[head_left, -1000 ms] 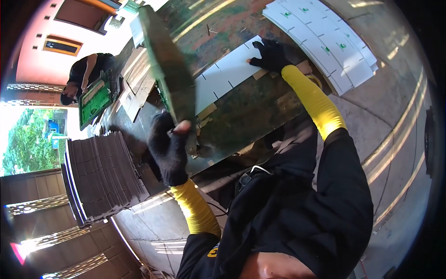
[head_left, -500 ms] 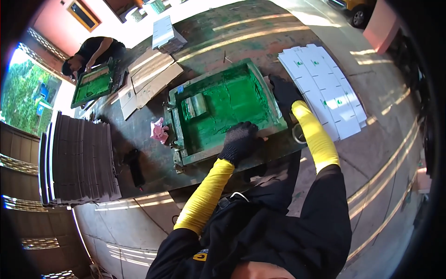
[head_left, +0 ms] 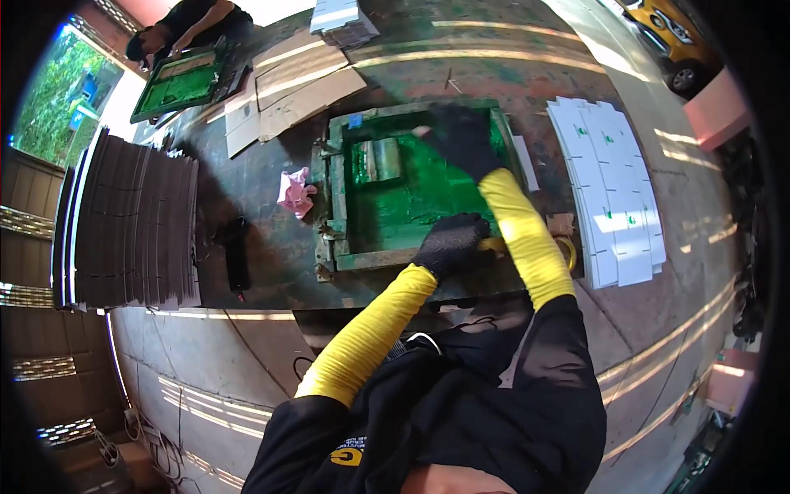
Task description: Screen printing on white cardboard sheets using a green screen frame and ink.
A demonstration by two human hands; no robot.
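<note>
**Reaching in over the green frame, with the block off to the left**

Got a small block (head_left: 381, 159) lying inside the green frame (head_left: 375, 258), in the left half and toward the far side. Sits to the left of the right fingers, long axis running roughly along the frame's left rail. Clearly nearer to the right hand (head_left: 467, 142) than to the left hand (head_left: 454, 240). Looks pale and metallic on one side, wood-toned on the other, with glossy green smears all around.

Seeing the right hand black-gloved and blurry over the frame's right half, thumb poking out toward the block. Can't tell about the other fingers, spread or bunched. Left hand planted on the frame's near rail, palm side hidden, so can't call any grip there either.

Just left of the frame on the tabletop (head_left: 280, 255), a crumpled pink cloth (head_left: 295, 193); farther left, a stack of dark boards (head_left: 127, 226). Right of the frame, white sheets (head_left: 609, 193) with little green prints. Beyond the frame's far left corner, brown cardboard (head_left: 288, 90), then a co-worker (head_left: 202, 23) bent over a second green frame (head_left: 169, 92).
</note>
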